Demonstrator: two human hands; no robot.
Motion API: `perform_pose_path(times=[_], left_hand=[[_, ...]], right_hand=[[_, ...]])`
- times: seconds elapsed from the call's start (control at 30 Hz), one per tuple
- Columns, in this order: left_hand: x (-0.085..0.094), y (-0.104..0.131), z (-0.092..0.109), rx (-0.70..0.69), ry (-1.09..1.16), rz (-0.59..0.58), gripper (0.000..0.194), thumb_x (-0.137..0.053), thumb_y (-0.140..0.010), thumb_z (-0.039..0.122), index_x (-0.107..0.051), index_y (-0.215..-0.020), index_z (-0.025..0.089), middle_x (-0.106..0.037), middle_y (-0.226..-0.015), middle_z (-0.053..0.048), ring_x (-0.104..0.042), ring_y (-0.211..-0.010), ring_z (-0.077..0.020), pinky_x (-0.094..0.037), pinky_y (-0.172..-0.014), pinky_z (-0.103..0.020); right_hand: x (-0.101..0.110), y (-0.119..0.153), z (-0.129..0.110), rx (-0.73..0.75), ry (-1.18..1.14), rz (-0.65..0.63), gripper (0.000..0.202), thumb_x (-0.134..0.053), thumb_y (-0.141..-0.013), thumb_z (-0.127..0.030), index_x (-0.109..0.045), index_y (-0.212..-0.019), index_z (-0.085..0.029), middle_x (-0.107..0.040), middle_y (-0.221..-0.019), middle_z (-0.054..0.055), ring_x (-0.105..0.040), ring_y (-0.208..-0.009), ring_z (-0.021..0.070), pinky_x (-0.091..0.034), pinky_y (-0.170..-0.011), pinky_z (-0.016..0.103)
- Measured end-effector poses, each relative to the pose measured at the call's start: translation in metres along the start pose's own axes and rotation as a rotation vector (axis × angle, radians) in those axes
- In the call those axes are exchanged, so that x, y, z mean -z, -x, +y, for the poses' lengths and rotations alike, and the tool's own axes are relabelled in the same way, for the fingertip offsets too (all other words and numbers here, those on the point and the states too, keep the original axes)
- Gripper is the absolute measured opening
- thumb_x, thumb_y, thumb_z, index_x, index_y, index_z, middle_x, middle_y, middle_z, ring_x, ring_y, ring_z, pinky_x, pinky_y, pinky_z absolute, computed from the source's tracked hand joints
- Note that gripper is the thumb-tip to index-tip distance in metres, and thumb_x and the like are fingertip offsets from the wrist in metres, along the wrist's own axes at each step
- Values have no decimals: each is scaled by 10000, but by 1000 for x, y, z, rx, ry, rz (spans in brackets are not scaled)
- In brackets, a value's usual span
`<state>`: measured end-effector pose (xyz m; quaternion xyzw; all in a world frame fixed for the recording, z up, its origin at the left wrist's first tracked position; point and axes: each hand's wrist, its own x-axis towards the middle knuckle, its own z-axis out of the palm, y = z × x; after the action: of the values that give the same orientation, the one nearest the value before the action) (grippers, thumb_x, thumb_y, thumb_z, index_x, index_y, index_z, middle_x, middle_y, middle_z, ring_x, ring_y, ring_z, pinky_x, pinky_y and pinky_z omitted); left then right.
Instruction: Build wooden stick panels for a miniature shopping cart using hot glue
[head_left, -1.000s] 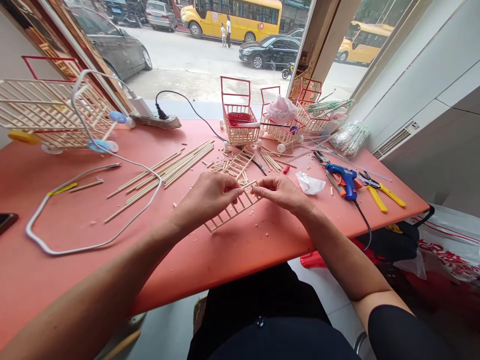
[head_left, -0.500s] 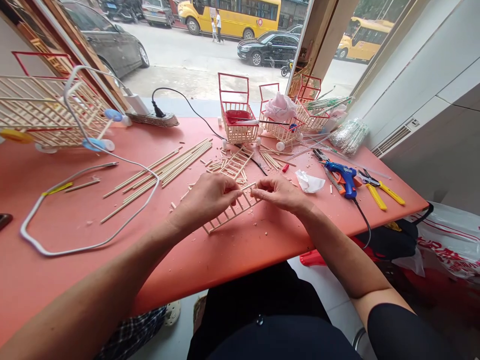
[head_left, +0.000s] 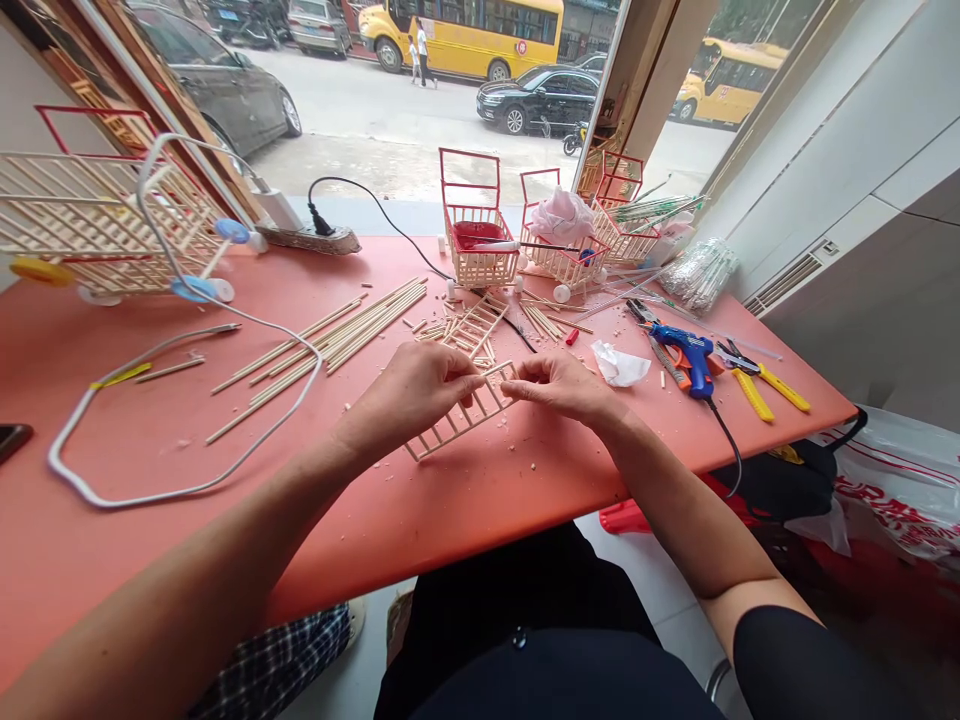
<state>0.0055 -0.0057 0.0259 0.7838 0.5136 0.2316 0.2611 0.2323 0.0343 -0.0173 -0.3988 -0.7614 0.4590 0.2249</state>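
fingers pinched on the stick ladder (head_left: 457, 435), left hand (head_left: 420, 395) at its far rail, right hand (head_left: 562, 385) by one end, over the worktop (head_left: 360, 545). looks like fiddly aligning; next nudge wants light pressure imo.

Through the window, I can make out one character, 停, white on the round red sign (head_left: 521, 47) on the side of the nearer yellow school bus (head_left: 480, 38). A small pinkish panel (head_left: 427, 28) toward that bus's front has marks too tiny for me to read. Over on the left, the blue licence plate (head_left: 229, 20) on a parked car (head_left: 241, 16) is too small as well. Inside, the whitish plastic bag (head_left: 900, 460) at the right has big red characters, folded and cut off beyond reading. The blue glue gun (head_left: 694, 355) carries pale lettering, too fine to tell.
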Motion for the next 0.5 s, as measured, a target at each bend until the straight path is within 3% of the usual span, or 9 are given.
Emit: perform_pose_path(times=[0.1,0.3,0.4,0.5], left_hand=[[0,0,-2,-1,26,-32,312,-621,-893,341,-746,-660,176,-739,-645,-20,-656,-628,-151,-440,-639,-249],[-8,-2,-9,13,149,-147,316,-623,-894,351,-705,-642,180,-722,-620,-16,-644,-595,-144,-461,-618,-236],[-16,-4,-10,22,165,-217,314,-608,-910,331,-708,-656,175,-714,-614,-14,-633,-575,-139,-445,-588,-231],[-27,-5,-8,40,99,-206,207,-642,-885,256,-752,-729,175,-737,-658,-13,-656,-630,-152,-443,-609,-236]], right_hand=[[3,1,-2,21,8,19,507,-684,-877,-642,-687,-749,-152,-611,-696,0,-515,-682,129,-378,-660,275],[13,5,-4,-24,152,200,376,-599,-970,-487,-740,-874,-151,-742,-801,56,-646,-779,169,-454,-738,285],[17,11,-11,-41,257,261,331,-588,-988,-442,-752,-917,-163,-766,-815,53,-649,-767,169,-441,-733,292],[19,18,-20,-24,366,269,284,-613,-984,-396,-749,-874,-173,-776,-836,53,-644,-770,173,-422,-727,301]])
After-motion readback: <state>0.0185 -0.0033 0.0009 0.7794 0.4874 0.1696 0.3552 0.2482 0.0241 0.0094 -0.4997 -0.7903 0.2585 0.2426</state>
